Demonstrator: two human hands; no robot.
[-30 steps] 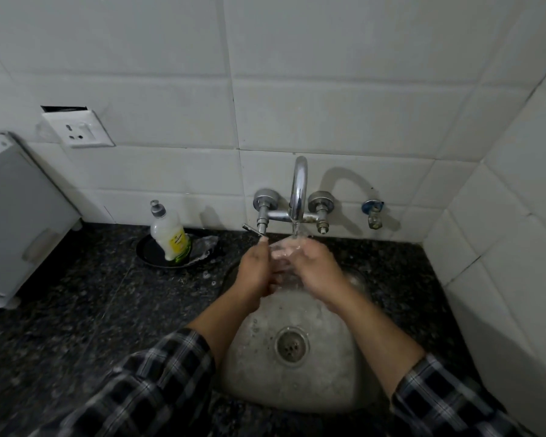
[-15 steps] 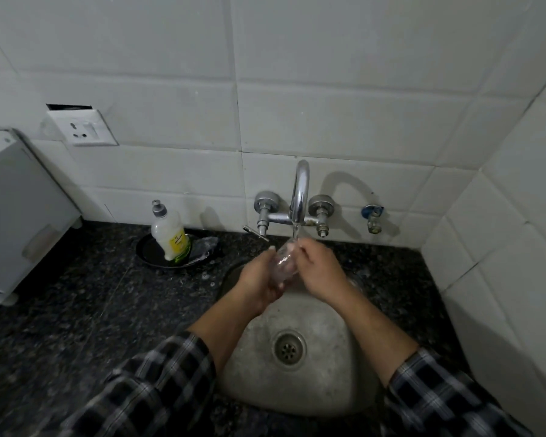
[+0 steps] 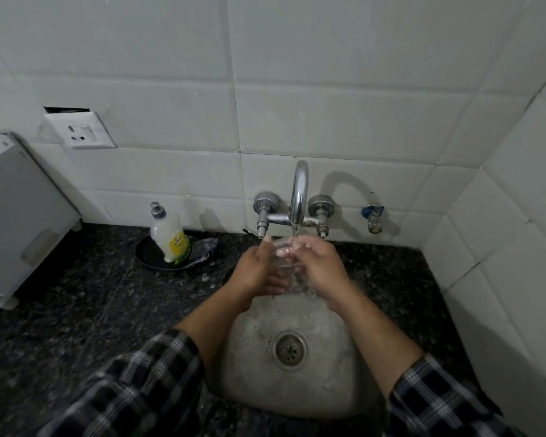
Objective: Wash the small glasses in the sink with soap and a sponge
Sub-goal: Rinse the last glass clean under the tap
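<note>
A small clear glass [image 3: 282, 255] is held upright under the running tap [image 3: 298, 197], above the back of the steel sink [image 3: 328, 383]. My left hand [image 3: 259, 272] grips the glass from the left, fingers curled round it. From the right, my right hand [image 3: 319, 266] holds its rim side with fingertips on the glass. Water streams down through the glass and splashes into the basin. A soap bottle [image 3: 167, 234] with a yellow label stands on a black dish [image 3: 153, 258] to the left. No sponge is visible.
A dark granite counter [image 3: 76, 310] surrounds the sink. A white appliance [image 3: 16, 222] stands at the far left, below a wall socket [image 3: 79, 130]. A small blue-handled valve [image 3: 372, 216] sticks out of the tiled wall right of the tap. Crumpled plastic [image 3: 205, 247] lies beside the dish.
The glass, tilted half a second ago, now stands more upright under the stream. Both hands stay closed round it and have shifted slightly. More water splashes below.
</note>
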